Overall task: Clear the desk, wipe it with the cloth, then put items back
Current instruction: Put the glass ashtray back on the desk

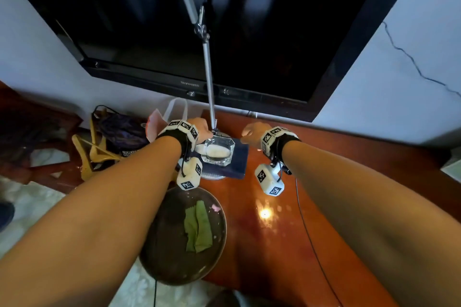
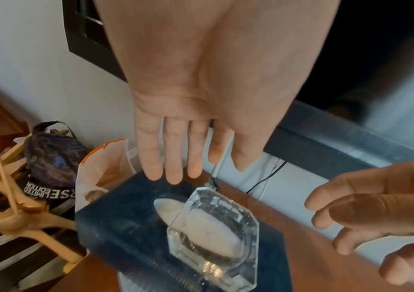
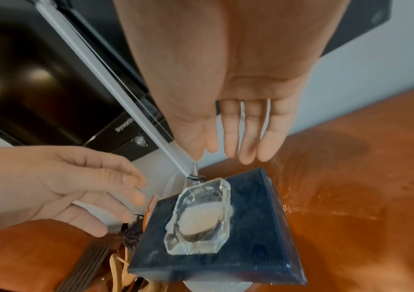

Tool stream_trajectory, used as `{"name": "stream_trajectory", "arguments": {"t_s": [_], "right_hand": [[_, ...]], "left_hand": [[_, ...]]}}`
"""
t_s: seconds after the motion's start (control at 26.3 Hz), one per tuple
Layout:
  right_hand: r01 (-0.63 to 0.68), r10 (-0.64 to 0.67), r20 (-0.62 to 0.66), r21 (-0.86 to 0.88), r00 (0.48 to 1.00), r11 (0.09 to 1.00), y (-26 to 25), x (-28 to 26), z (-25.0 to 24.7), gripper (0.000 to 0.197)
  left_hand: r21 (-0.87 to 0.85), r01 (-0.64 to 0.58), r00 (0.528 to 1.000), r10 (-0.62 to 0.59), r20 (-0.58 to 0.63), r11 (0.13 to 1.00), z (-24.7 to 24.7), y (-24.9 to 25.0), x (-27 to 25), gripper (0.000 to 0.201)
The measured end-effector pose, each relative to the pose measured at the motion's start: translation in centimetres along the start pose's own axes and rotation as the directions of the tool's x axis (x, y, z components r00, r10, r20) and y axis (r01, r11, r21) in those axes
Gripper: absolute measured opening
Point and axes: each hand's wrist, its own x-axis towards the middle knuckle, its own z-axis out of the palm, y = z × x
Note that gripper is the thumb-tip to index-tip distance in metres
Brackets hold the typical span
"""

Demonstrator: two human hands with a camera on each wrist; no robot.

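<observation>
My left grip (image 2: 176,110) and right grip (image 3: 228,94) hang spread, empty. A faceted glass ashtray (image 1: 218,151) tops the navy tissue box (image 3: 258,233); green cloth (image 1: 197,227) lies in a round dark tray (image 1: 159,257).

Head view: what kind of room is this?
Probably a home living room or bedroom: a wall-mounted TV above a glossy wooden desk, and bags and wooden hangers piled beside it.

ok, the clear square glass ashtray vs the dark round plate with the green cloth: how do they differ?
The clear square glass ashtray is transparent with cut corners; the dark round plate is opaque. The ashtray sits on top of the dark blue tissue box at the back of the desk; the plate overhangs the desk's near left edge. The plate looks much wider and shallower, and holds the folded green cloth. Neither hand touches either.
</observation>
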Motion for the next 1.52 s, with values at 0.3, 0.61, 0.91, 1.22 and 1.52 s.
{"name": "stream_trajectory", "arguments": {"t_s": [0.3,0.61,0.91,1.22,1.52], "right_hand": [[-0.050,0.049,0.082,0.010,0.995,0.999,0.4,4.9,4.8,0.040],[-0.128,0.108,0.123,0.172,0.986,0.977,0.6,7.9,7.4,0.059],[-0.145,0.139,0.046,0.175,0.989,0.974,0.4,8.5,8.1,0.042],[-0.106,0.118,-0.036,0.241,0.992,0.965,0.4,4.8,2.4,0.038],[-0.097,0.182,-0.212,0.357,0.960,0.929,4.7,-2.9,-4.6,0.036]], "left_hand": [[0.005,0.100,0.993,-0.100,0.067,0.995,4.5,-2.7,4.5,0.039],[-0.004,0.140,0.984,-0.139,0.115,0.990,7.3,-3.9,8.5,0.049],[0.032,0.122,0.988,-0.124,0.088,0.992,7.3,-3.6,8.9,0.049],[-0.174,0.009,1.000,-0.004,0.030,0.985,2.7,0.1,5.7,0.017],[-0.188,-0.127,0.991,0.133,0.018,0.974,0.1,9.8,1.7,0.028]]}}
